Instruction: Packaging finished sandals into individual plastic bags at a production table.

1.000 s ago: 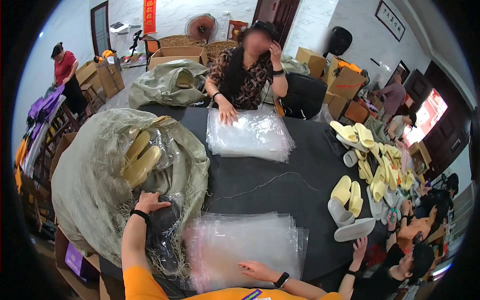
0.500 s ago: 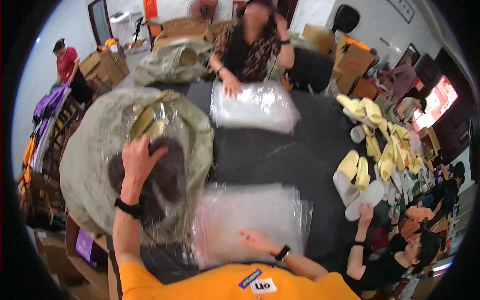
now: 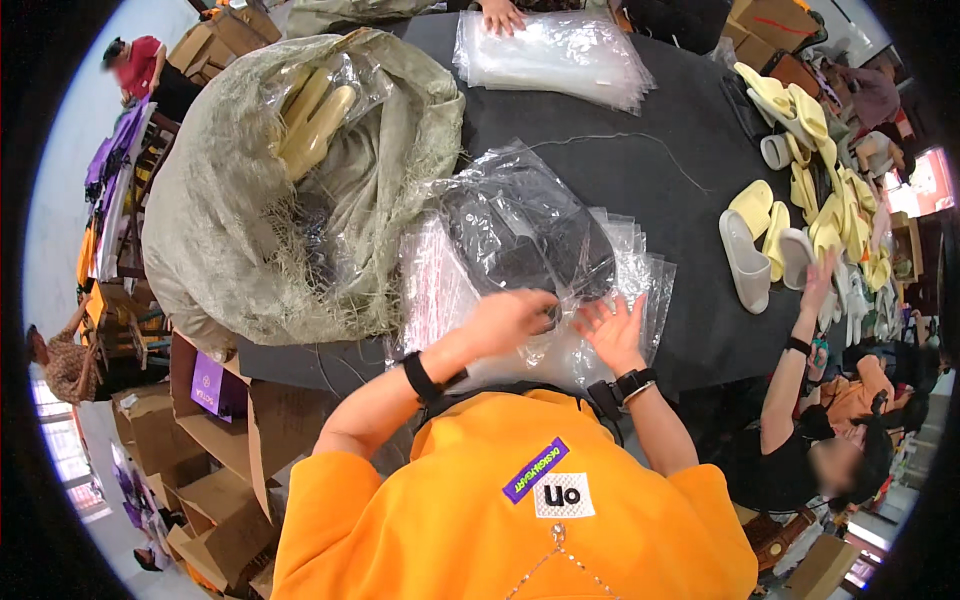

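A clear plastic bag [image 3: 528, 222] with a dark item inside, its shape unclear through the glossy film, lies on a stack of flat clear bags [image 3: 425, 285] in front of me. My left hand [image 3: 508, 322] is closed at the bag's near end, fingers curled on the film. Beside it my right hand [image 3: 614, 332] has its fingers spread, palm partly turned up, close to the film and gripping nothing. To the left of the stack a large greenish woven sack [image 3: 215, 190] gapes, with yellow slippers [image 3: 312, 125] in clear wrapping at its top.
Across the black table [image 3: 670, 160] a person's hand [image 3: 502, 14] rests on another stack of clear bags [image 3: 550, 60]. Yellow and grey slippers [image 3: 748, 262] line the right side, where a co-worker's hand [image 3: 820, 285] reaches in. Cardboard boxes [image 3: 215, 500] stand at lower left.
My left hand has brought the bagged dark item from the sack rightward onto the stack. My right hand has moved up and right, beside it. The view has tilted down toward me.
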`<state>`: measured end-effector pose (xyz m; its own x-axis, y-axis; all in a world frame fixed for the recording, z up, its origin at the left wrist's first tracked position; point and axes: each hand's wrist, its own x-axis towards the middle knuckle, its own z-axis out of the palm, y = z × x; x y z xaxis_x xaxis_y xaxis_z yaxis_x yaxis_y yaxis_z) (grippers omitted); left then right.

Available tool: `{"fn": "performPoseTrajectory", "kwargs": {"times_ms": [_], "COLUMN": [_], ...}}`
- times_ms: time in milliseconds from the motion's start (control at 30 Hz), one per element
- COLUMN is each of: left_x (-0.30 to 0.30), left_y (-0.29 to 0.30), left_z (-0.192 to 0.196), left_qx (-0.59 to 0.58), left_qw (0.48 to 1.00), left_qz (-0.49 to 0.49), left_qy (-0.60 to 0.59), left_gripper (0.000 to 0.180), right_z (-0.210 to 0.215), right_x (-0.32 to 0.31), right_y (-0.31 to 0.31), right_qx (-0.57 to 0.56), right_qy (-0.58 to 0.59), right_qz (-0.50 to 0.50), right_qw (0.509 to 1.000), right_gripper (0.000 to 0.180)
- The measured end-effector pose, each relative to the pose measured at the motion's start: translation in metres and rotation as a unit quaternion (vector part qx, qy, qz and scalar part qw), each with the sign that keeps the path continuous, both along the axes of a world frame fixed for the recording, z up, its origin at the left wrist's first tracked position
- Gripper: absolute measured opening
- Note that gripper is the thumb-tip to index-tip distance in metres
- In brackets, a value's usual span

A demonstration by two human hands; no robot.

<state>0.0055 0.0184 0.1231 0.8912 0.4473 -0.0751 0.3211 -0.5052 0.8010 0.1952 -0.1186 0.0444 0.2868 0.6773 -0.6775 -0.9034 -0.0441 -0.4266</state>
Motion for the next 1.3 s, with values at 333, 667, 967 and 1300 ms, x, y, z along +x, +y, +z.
{"fn": "performPoseTrajectory", "kwargs": {"times_ms": [333, 667, 967, 1300], "left_x": [0.0, 0.003, -0.066, -0.05], "left_y": [0.158, 0.191, 0.033, -0.005], "left_z": [-0.054, -0.09, 0.022, -0.045], "left_qx": [0.296, -0.004, -0.562, -0.107], "left_qw": [0.893, 0.981, 0.791, 0.985], "left_qz": [0.336, 0.193, 0.164, -0.138], "left_qy": [-0.034, 0.001, -0.177, -0.008], "left_gripper": [0.07, 0.037, 0.016, 0.059], "right_z": [-0.041, -0.052, 0.008, -0.007], "right_x": [-0.017, -0.008, 0.049, 0.043], "right_y": [0.014, 0.024, -0.006, -0.03], "right_qx": [-0.108, -0.16, -0.105, -0.16], "right_qy": [-0.151, -0.155, -0.318, -0.334], "right_qz": [0.181, 0.018, 0.127, 0.157], "right_qw": [0.966, 0.975, 0.934, 0.916], "right_gripper": [0.069, 0.074, 0.064, 0.056]}}
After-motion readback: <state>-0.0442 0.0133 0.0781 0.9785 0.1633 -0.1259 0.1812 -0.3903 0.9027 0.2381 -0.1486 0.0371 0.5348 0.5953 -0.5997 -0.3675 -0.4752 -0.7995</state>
